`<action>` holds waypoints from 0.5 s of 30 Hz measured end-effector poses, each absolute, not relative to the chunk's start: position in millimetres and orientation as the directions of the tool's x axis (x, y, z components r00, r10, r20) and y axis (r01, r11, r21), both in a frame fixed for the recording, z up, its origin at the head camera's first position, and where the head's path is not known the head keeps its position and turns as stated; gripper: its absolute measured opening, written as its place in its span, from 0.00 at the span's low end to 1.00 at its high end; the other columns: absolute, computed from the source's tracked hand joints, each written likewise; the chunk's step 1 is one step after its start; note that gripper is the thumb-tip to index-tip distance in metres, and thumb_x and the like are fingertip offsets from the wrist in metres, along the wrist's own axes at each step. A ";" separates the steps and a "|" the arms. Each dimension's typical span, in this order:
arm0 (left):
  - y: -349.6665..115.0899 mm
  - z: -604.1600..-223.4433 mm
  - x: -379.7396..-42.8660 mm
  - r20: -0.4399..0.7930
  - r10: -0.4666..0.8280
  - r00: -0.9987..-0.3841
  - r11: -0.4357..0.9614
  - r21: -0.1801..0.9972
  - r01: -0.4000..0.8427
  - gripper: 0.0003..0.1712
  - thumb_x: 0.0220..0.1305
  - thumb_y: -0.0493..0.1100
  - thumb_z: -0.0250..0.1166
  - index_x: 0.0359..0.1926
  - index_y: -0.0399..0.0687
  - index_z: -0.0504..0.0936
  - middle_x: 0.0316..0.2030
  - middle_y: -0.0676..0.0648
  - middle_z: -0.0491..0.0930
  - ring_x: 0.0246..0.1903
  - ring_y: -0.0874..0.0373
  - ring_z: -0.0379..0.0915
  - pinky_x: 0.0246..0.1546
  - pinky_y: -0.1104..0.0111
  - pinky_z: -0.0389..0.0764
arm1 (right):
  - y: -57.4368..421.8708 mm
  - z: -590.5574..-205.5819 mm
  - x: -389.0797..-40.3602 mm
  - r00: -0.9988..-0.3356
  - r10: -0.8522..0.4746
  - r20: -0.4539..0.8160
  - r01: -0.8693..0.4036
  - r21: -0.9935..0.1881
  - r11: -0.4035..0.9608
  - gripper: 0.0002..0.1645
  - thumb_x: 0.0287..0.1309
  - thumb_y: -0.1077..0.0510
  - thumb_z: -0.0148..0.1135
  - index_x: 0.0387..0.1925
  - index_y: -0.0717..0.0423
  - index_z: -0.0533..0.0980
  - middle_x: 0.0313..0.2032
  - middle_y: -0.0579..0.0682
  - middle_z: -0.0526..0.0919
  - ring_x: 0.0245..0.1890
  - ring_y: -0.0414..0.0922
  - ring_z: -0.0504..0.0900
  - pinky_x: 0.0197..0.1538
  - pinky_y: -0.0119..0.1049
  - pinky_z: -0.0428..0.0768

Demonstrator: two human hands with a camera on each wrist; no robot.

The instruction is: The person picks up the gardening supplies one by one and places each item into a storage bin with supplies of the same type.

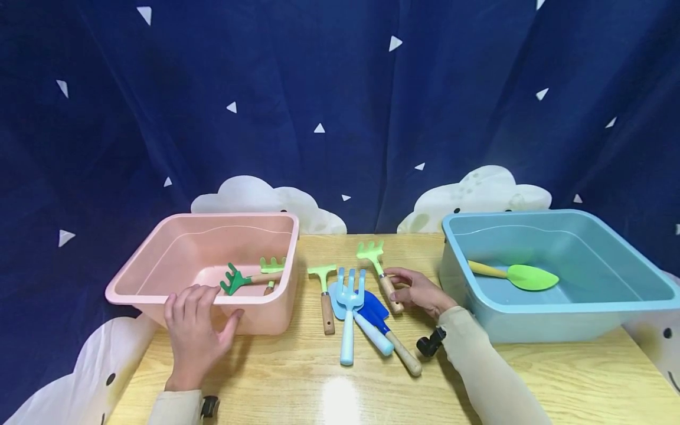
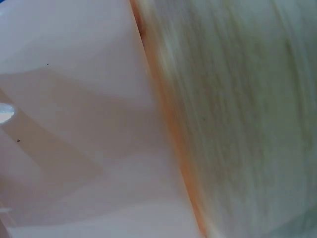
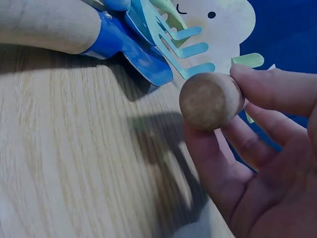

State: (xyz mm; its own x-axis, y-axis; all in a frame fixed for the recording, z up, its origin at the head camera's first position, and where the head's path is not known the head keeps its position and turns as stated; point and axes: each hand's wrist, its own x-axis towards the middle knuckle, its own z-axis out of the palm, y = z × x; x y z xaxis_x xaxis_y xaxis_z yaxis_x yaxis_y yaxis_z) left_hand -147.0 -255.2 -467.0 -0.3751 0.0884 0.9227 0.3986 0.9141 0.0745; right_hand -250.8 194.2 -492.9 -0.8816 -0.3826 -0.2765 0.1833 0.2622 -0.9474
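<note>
Right of centre in the head view, a light green rake [image 1: 385, 284] is being pinched by its wooden handle in the right hand [image 1: 419, 296]; in the right wrist view its head is being mostly hidden behind the fingers. At lower left, the near rim of the pink tub [image 1: 260, 319] is being touched by the left hand [image 1: 193, 336] — the fingertips are being concealed, so whether it is being gripped cannot be told. At centre, a dark blue shovel [image 1: 375, 307] and a pale blue shovel [image 1: 376, 336] are being partly covered by a light blue fork [image 1: 349, 300]. At far right, the blue tub [image 1: 558, 324] is being clipped by the frame. The wooden table [image 1: 297, 383] is being marked by glare [image 1: 340, 401] at bottom centre and being backed by a navy curtain [image 1: 297, 71] printed with white triangles [image 1: 395, 43] and clouds [image 1: 478, 192].
</note>
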 end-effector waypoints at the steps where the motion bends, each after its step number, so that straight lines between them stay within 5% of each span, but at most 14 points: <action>1: -255.1 -467.2 -146.8 0.923 0.088 -0.374 0.914 0.074 0.398 0.36 0.62 0.67 0.57 0.48 0.36 0.78 0.44 0.36 0.77 0.51 0.39 0.67 0.73 0.57 0.49 | 194.1 -492.3 -250.5 -0.883 -0.379 -0.275 0.182 -0.947 0.264 0.43 0.55 0.66 0.66 0.72 0.55 0.63 0.62 0.65 0.68 0.41 0.43 0.79 0.37 0.35 0.82; 15: -253.9 -466.5 -145.9 0.923 0.088 -0.375 0.916 0.073 0.394 0.36 0.62 0.67 0.57 0.49 0.36 0.77 0.44 0.36 0.77 0.51 0.39 0.67 0.73 0.57 0.48 | 190.6 -479.3 -247.9 -0.894 -0.376 -0.244 0.134 -0.946 0.296 0.41 0.58 0.64 0.65 0.72 0.50 0.64 0.66 0.64 0.69 0.38 0.42 0.81 0.39 0.37 0.83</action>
State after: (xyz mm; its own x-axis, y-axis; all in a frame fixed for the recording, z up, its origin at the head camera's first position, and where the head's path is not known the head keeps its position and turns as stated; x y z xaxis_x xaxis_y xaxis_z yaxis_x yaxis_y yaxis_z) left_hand -145.9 -253.9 -466.5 -0.3749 0.0883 0.9229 0.3945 0.9160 0.0726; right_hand -247.9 190.6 -479.3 -0.8941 -0.3757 -0.2439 0.1338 0.2957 -0.9459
